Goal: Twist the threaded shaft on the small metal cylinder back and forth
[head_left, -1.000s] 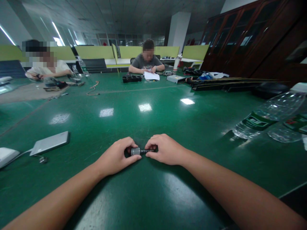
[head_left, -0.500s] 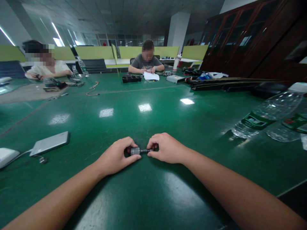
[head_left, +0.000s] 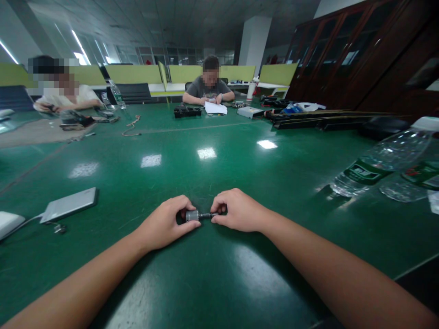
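Near the middle of the green table [head_left: 192, 269] is a small metal part [head_left: 192, 215], a grey cylinder with a thin dark shaft pointing right. My left hand [head_left: 167, 223] grips the cylinder between thumb and fingers at its left end. My right hand [head_left: 236, 211] pinches the far tip of the shaft, so that tip is partly covered. The part lies level between both hands, low over the tabletop; whether it touches the surface I cannot tell. Its exact kind is too small to make out.
A silver flat box with a cable [head_left: 70, 204] lies at left, beside a white device [head_left: 10, 223]. Clear water bottles [head_left: 363, 171] stand at right. Across the table, one person [head_left: 210, 87] leans over white paper [head_left: 216, 108]; another person [head_left: 70, 98] sits at far left.
Both hands keep the same hold on the metal part. The whole view has shifted very slightly; nothing else has visibly moved.
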A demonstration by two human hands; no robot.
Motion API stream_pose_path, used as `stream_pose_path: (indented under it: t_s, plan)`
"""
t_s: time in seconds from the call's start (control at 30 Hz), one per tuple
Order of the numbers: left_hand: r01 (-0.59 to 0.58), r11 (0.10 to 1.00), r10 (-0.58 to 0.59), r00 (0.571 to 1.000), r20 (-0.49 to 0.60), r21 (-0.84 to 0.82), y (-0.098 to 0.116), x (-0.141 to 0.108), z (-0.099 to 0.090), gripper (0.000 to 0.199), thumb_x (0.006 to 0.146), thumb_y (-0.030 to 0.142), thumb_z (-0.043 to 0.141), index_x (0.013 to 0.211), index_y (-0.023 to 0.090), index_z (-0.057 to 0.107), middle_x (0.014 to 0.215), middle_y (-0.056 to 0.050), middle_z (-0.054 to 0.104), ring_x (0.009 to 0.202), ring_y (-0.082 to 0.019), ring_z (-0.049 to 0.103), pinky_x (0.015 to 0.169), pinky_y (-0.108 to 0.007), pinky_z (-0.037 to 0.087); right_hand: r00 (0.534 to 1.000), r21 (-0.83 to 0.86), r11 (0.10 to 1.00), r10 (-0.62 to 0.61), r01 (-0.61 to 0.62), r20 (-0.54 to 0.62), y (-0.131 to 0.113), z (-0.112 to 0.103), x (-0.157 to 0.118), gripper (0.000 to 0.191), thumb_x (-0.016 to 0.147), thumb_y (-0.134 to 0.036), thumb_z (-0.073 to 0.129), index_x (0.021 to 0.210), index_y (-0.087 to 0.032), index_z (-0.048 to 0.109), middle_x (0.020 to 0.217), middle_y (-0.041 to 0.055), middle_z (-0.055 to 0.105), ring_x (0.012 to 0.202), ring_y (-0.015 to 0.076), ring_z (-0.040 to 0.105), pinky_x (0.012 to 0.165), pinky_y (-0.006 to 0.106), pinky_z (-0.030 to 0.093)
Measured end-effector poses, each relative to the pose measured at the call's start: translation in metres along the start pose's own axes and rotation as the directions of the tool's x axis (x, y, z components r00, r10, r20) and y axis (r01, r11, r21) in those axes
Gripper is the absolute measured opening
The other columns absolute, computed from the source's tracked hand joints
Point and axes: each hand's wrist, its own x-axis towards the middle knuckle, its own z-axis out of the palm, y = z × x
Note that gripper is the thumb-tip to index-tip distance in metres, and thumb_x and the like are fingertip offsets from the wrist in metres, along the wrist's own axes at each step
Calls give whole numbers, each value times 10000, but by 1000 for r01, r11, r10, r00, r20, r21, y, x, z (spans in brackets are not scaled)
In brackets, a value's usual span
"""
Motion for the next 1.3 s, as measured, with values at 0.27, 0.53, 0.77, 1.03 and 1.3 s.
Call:
stream_pose_path:
  t_s: [0.27,0.53,0.77,1.03,1.3]
  plan:
    - [-4,1000,4,1000,-5,4,-1,-1,1,209,840,366,669,904,181,593,859,-23,617,762,-174,579,684,-288,447,999,36,999,28,-29,18,0,-1,0,90,725,-214,745,803,-170,739,735,5,689,661,113,599,604,220,407]
    - [-4,1000,4,1000,-6,4,1,-1,-1,197,842,361,662,894,186,586,857,-26,624,756,-173,582,681,-284,450,999,60,998,33,-35,40,4,-4,-1,91,728,-207,744,813,-172,742,750,9,706,662,118,611,595,222,412]
    - [-8,1000,8,1000,-11,5,0,-1,0,207,840,371,662,902,186,594,852,-25,623,750,-171,583,685,-284,458,997,48,998,38,-41,64,6,-8,-2,107,733,-215,747,832,-175,749,765,15,715,671,124,618,599,227,415]
    - [3,1000,-3,1000,-7,5,0,-1,0,220,842,382,662,905,184,592,860,-31,627,752,-175,587,690,-291,460,995,22,999,48,-50,91,6,-14,-3,113,722,-216,745,829,-180,751,762,9,716,675,126,622,592,225,418]
    - [2,1000,-2,1000,-15,1,-1,-1,0,219,839,385,659,900,183,601,857,-31,633,747,-174,586,690,-291,466,974,-36,979,202,-200,105,7,-28,-4,77,680,-197,755,756,-190,758,696,0,706,619,130,616,549,228,417]
